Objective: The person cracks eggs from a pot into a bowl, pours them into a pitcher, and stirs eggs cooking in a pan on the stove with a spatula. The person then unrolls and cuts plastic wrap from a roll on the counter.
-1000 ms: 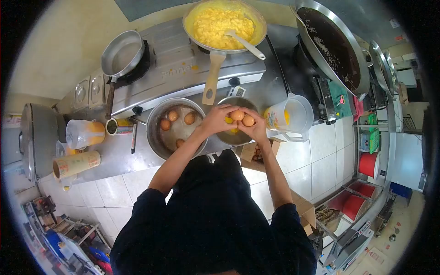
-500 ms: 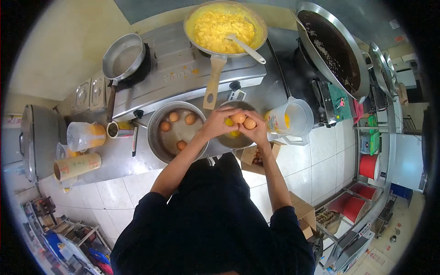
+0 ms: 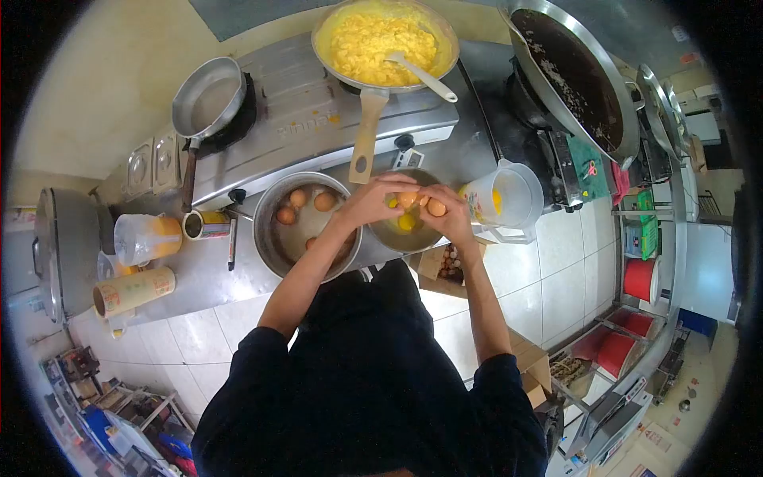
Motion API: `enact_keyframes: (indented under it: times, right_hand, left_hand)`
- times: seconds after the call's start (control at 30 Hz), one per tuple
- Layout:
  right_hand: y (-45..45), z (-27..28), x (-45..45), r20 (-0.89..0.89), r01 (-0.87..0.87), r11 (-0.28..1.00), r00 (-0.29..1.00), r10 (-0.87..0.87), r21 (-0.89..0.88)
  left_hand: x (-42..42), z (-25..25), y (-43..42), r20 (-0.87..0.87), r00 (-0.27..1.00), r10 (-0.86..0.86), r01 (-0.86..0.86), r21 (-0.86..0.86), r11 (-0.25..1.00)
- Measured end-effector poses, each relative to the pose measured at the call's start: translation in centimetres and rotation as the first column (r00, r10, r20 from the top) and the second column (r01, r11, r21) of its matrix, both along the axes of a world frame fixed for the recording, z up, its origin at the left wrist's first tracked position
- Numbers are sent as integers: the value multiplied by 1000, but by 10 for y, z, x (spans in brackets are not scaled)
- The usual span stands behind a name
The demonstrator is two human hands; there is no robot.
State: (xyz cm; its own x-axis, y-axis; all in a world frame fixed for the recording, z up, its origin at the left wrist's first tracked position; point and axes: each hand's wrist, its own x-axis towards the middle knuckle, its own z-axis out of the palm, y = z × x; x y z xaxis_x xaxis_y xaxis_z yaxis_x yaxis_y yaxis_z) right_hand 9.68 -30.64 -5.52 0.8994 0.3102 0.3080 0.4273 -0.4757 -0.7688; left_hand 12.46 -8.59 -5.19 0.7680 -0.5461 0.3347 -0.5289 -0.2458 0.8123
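Basically, L hand (image 3: pixel 366 205) & R hand (image 3: pixel 451 218) are hovering close together above the metal bowl (image 3: pixel 389 240), L narrowly gripping one brown egg (image 3: pixel 408 199) and R cradling a second egg (image 3: pixel 436 207) right next to it, tho whether either shell's open I can't tell. Both are hanging over the yolks (image 3: pixel 406 222), prob. b/c any drips are landing inside that way, not on the counter (image 3: pixel 203 270). Meanwhile the pot (image 3: pixel 269 242) w/ more eggs (image 3: pixel 285 215) is sitting just beside, presumably keeping spares within L's easy reach.

Stove (image 3: pixel 286 87) and around.
Small pan (image 3: pixel 211 97) on its left end; wide pan (image 3: pixel 609 70) of dark liquid, right; large grey pot (image 3: pixel 75 246), far left.
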Motion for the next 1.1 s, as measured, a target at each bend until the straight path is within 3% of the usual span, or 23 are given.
enact_keyframes:
  times: [0.1,0.13,0.17,0.2,0.27,0.3,0.37,0.4,0.43,0.47,0.5,0.53,0.57,0.63,0.7,0.77,0.83,0.87,0.9,0.93,0.97,1.03,1.1]
  right_hand:
    - [2,3,-4,71,113,988,992,-106,-101]
    - [7,7,-7,70,113,988,992,-106,-101]
    - [13,11,-14,-64,220,975,974,-218,17]
    - [17,13,-24,-212,336,935,928,-307,116]
    - [14,3,-47,-135,367,923,926,-352,114]
    - [9,-4,-61,-45,400,910,917,-397,113]
    - [-8,-17,-97,-72,577,806,816,-573,130]
    - [-16,-23,-114,-71,669,732,742,-666,124]
    - [-31,-36,-128,-48,753,656,658,-751,57]
    - [-45,-46,-137,-30,782,621,621,-784,-45]
    - [-58,-51,-145,-7,805,575,581,-814,-145]
    - [-70,-51,-153,-244,759,547,490,-837,-354]
    - [-82,-51,-164,-442,650,536,323,-837,-539]
    - [-109,-99,-194,-384,655,520,355,-852,-549]
    - [-122,-117,-206,-456,705,612,439,-774,-359]
    - [-106,-92,-192,-448,719,587,414,-792,-373]
    - [-74,-54,-171,-466,586,801,679,-568,-122]
    - [-54,-43,-159,-425,553,832,761,-491,30]
    - [-32,-32,-147,-367,502,847,832,-417,176]
    - [-9,-7,-133,-217,428,897,891,-398,112]
    - [15,18,-121,-67,363,931,931,-360,31]
    - [54,41,-112,-109,403,908,914,-391,114]
    - [83,51,-101,-18,308,946,951,-308,102]
  left_hand:
    - [4,-2,-5,-20,998,55,-55,-3,998]
    - [-3,7,-12,-279,954,109,-151,-133,980]
    - [-10,13,-19,-526,842,121,-277,-228,933]
    - [-17,14,-28,-533,837,124,-281,-223,933]
    - [-32,16,-43,-302,946,119,-182,-190,965]
    - [-38,24,-45,-309,944,115,-180,-188,966]
    - [-50,51,-45,129,988,82,-80,-21,997]
    - [-61,57,-37,10,999,32,-31,-52,998]
    - [-74,56,-19,-316,946,-75,50,-86,995]
    - [-84,54,5,-601,778,-181,116,-146,982]
    - [-87,51,32,-729,682,-65,53,-39,998]
    - [-91,48,56,-825,563,57,14,79,997]
    - [-94,28,71,-624,741,247,-119,239,964]
    - [-103,-31,82,-361,842,400,-278,345,896]
    - [-103,-72,83,35,944,327,-297,516,803]
    - [-96,-64,79,-67,949,309,-226,540,811]
    - [-92,-56,80,-344,878,333,-149,464,873]
    - [-92,-56,83,-335,879,340,-160,464,871]
    - [-96,-59,84,-448,814,370,-269,275,923]
    - [-101,-60,85,-562,744,362,-385,83,919]
    - [-104,-49,83,-558,746,362,-386,80,919]
    - [-108,-10,71,-833,534,149,-576,-229,785]
    - [-107,2,45,-840,530,120,-573,-249,781]
